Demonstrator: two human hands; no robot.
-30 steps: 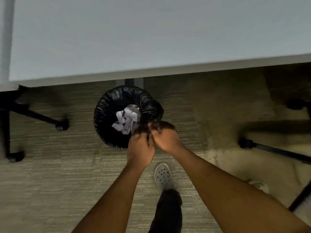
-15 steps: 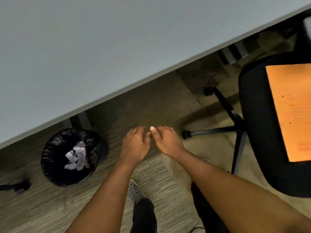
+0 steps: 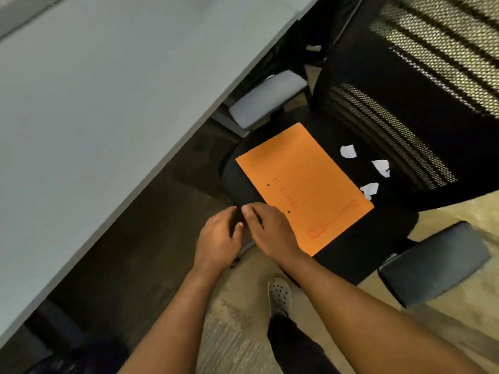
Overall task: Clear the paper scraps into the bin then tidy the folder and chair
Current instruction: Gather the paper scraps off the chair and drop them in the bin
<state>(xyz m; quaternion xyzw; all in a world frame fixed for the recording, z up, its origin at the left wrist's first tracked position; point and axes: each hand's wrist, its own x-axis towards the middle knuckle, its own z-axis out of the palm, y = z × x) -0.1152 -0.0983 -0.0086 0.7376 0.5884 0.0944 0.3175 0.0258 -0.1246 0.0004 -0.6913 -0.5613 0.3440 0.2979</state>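
Observation:
An orange folder point(image 3: 302, 184) lies flat on the black seat of an office chair point(image 3: 351, 255). Three white paper scraps point(image 3: 347, 151) point(image 3: 381, 167) point(image 3: 369, 189) lie on the seat beside the folder, near the mesh backrest point(image 3: 405, 85). My left hand point(image 3: 218, 238) and my right hand point(image 3: 270, 229) hover side by side at the seat's near-left edge, fingertips almost touching, both empty. My right hand overlaps the folder's near corner. The black-lined bin point(image 3: 78, 357) shows only as a dark blur at the bottom left.
A grey desk point(image 3: 94, 117) fills the left side, its edge running diagonally close to the chair. The chair's armrests point(image 3: 267, 99) point(image 3: 434, 263) stick out at the far and near sides. My shoe point(image 3: 279, 295) stands on the carpet below.
The view has swung right from the bin to the chair. Both hands left the bin empty and now sit over the seat's edge by the folder.

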